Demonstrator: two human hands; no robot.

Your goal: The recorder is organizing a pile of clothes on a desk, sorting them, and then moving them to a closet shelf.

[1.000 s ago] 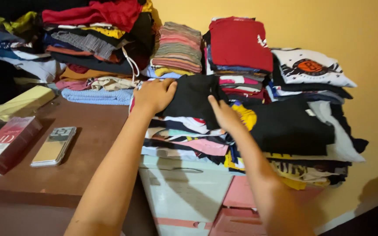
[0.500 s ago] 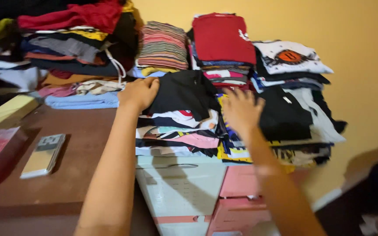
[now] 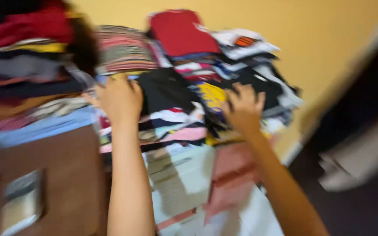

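Yellow wall (image 3: 320,39), hands (image 3: 120,99) on folded clothes (image 3: 171,94).

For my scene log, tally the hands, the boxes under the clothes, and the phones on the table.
Hands: 2, left hand and right hand
Boxes: 2, white box and pink box
Phones: 1, blurred phone
Total: 5

Black garment (image 3: 165,89); red shirt (image 3: 178,32)

Two bare forearms rise from the bottom edge, without sleeves, watch, bracelets or rings. The left hand (image 3: 120,99) and right hand (image 3: 243,109) are ungloved; motion blur smears fingers and nails beyond any finer detail.
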